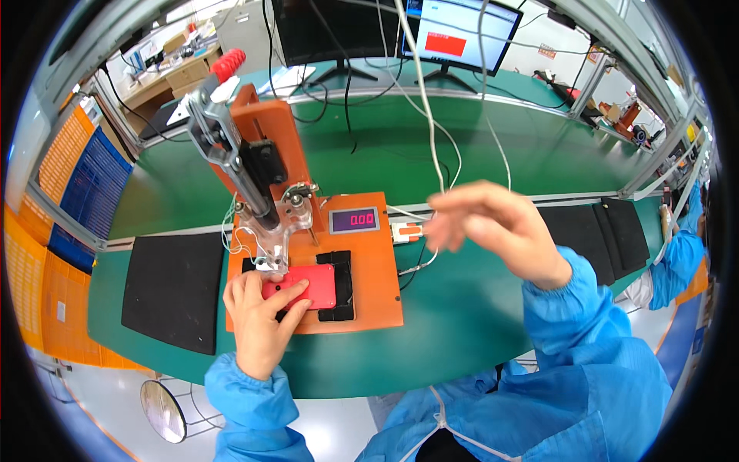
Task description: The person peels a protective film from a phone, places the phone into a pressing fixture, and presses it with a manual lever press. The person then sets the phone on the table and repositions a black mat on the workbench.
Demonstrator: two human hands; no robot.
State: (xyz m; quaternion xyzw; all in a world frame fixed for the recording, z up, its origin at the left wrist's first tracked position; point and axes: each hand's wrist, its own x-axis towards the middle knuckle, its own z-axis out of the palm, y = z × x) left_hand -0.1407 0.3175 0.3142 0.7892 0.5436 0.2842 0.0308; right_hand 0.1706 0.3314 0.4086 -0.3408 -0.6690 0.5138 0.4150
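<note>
A flat red rectangular panel, like a phone's back, lies on the orange base of a toggle-clamp press, next to a black pad. My left hand grips its left part, the thumb and a finger on its top face, and hides that end. Just above the fingers sits the press's clear plastic head. The red toggle handle is raised. My right hand hovers right of the base, holding nothing, its fingers stretched out and partly blurred.
Black mats lie left and right on the green table. A lit digital display is set in the base. White cables hang before the monitors. Orange and blue crates stand left; another person's blue sleeve shows right.
</note>
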